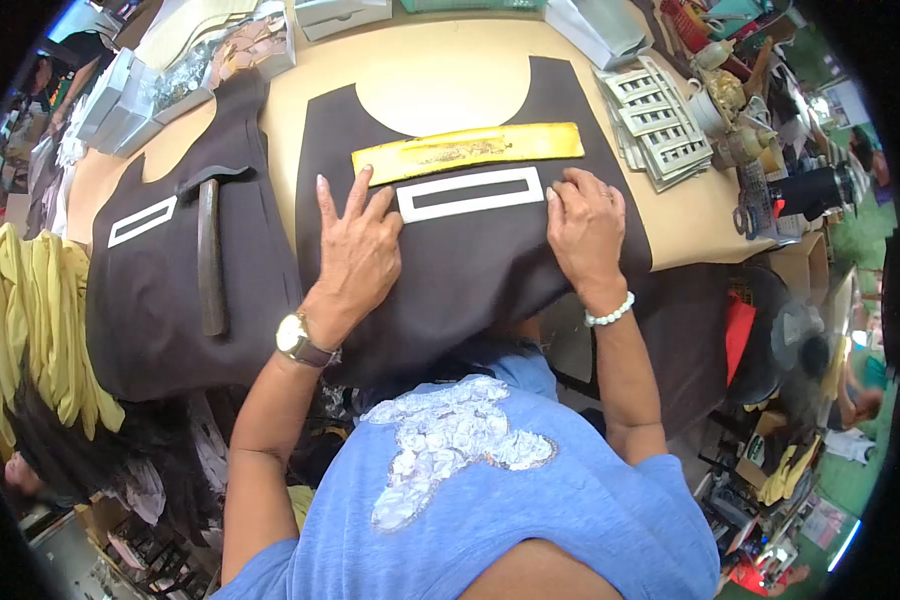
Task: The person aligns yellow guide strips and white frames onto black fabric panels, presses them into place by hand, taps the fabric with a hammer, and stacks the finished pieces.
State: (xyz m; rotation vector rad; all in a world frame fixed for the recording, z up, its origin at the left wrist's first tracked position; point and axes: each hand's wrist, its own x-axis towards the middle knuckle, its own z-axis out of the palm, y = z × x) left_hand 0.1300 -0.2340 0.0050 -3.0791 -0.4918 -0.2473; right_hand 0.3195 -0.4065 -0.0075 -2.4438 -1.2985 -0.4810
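Note:
A dark brown sheet [460,255] with a curved neckline lies in front of me. On it rests a white rectangular frame [470,212] with a long slot, and just above this a worn yellow strip [470,151]. My left hand [358,250] lies open on the sheet, fingers spread; one fingertip reaches the yellow strip's left end and others sit beside the frame's left end. At the frame's right end, my right hand [587,225] has its fingers bent and drawn together. Whatever is between them is hidden.
Left of my hands, a hammer [211,255] lies on another dark piece with a white frame [142,221]. Stacked slotted cards [660,120] and scissors [745,219] are at right. Boxes [120,95] line the back, and yellow cloth [35,325] hangs at left.

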